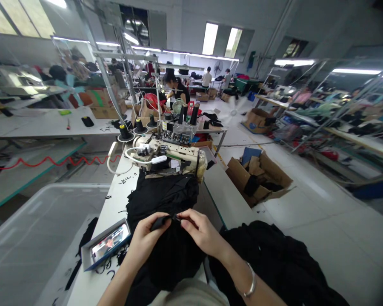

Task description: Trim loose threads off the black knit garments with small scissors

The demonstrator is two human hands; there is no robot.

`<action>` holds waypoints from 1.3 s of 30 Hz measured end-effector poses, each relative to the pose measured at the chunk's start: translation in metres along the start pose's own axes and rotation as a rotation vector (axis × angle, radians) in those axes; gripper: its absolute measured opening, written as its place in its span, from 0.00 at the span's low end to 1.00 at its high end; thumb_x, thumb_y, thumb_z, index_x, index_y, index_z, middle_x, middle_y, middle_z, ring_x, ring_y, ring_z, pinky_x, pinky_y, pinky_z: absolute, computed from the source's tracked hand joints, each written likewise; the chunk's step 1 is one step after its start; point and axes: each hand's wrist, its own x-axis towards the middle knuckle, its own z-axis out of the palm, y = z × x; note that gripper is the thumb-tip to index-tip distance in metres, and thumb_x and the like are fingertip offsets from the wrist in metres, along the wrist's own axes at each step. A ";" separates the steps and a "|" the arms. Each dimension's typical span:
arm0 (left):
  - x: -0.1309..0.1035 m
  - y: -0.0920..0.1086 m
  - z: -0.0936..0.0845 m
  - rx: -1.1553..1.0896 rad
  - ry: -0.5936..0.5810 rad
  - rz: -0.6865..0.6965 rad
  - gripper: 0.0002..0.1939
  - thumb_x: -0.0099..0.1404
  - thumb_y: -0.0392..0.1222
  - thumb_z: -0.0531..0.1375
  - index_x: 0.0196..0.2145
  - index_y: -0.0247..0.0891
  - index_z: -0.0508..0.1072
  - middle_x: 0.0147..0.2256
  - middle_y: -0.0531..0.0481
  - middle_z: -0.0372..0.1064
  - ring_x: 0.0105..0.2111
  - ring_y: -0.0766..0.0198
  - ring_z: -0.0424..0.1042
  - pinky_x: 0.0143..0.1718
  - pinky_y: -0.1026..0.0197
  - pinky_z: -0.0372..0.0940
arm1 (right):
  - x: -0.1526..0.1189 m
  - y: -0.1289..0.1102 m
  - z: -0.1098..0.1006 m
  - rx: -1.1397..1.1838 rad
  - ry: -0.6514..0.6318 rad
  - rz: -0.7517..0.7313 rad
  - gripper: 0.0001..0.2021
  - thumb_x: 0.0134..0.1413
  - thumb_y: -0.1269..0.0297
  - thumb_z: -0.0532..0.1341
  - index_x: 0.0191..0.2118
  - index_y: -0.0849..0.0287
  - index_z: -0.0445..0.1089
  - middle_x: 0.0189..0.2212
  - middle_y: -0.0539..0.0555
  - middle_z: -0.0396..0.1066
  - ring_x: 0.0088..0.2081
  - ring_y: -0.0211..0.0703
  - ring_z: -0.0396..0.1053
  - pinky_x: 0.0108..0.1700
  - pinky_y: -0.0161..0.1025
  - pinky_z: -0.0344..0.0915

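My left hand (151, 233) pinches a folded edge of black fabric (178, 257) that hangs down over my lap. Close beside it, my right hand (198, 229) is closed on the same fabric, thumb and forefinger pressed together at the edge. A small greyish bit shows between the two hands, too small to name. Beyond them a sewing machine (169, 153) stands on the white table (115, 208), with more black cloth (162, 195) heaped before it. Left of my hands a phone (111, 243) with a lit screen rests in a shallow box (87, 259).
Black thread cones (125, 132) stand behind the machine. A clear plastic bin (51, 199) is at the left. Black garments (271, 263) are piled on my right, and an open carton (236, 174) sits on the floor. Several people work at other tables farther back.
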 end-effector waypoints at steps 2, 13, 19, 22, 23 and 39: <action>-0.001 0.001 0.002 -0.023 -0.015 0.006 0.08 0.56 0.45 0.61 0.31 0.38 0.75 0.30 0.53 0.74 0.33 0.62 0.71 0.34 0.67 0.63 | 0.000 -0.001 0.005 0.018 0.014 -0.024 0.09 0.60 0.66 0.53 0.41 0.60 0.69 0.37 0.53 0.71 0.39 0.39 0.68 0.41 0.32 0.62; -0.005 0.009 0.006 -0.066 -0.013 0.005 0.07 0.56 0.43 0.61 0.31 0.38 0.75 0.31 0.52 0.75 0.34 0.61 0.71 0.37 0.66 0.64 | -0.002 -0.003 0.024 0.050 0.225 -0.080 0.07 0.57 0.66 0.55 0.36 0.60 0.70 0.32 0.53 0.71 0.34 0.40 0.69 0.36 0.33 0.63; -0.004 0.008 0.016 -0.094 -0.048 -0.003 0.08 0.56 0.42 0.61 0.32 0.38 0.76 0.31 0.51 0.75 0.34 0.59 0.72 0.37 0.65 0.65 | -0.013 0.010 0.033 0.124 0.335 -0.017 0.07 0.57 0.64 0.55 0.35 0.60 0.68 0.32 0.54 0.71 0.34 0.41 0.69 0.36 0.34 0.64; -0.002 0.006 0.021 -0.126 -0.059 -0.010 0.07 0.55 0.42 0.62 0.32 0.38 0.77 0.32 0.51 0.76 0.36 0.59 0.72 0.38 0.65 0.65 | -0.017 0.014 0.032 0.161 0.330 -0.001 0.07 0.57 0.63 0.56 0.37 0.60 0.67 0.32 0.54 0.70 0.34 0.41 0.69 0.35 0.33 0.64; -0.001 0.005 0.022 -0.141 -0.069 -0.013 0.07 0.55 0.41 0.62 0.33 0.39 0.77 0.33 0.51 0.76 0.36 0.59 0.72 0.39 0.65 0.65 | -0.017 0.015 0.032 0.173 0.325 0.003 0.08 0.57 0.62 0.56 0.37 0.60 0.67 0.32 0.54 0.70 0.34 0.41 0.69 0.34 0.33 0.64; 0.003 0.013 0.028 -0.118 -0.229 -0.005 0.07 0.57 0.43 0.61 0.30 0.37 0.76 0.30 0.50 0.75 0.34 0.60 0.71 0.36 0.65 0.64 | -0.032 0.022 0.027 0.269 0.339 0.062 0.17 0.49 0.52 0.62 0.40 0.59 0.69 0.27 0.51 0.67 0.28 0.39 0.64 0.29 0.33 0.61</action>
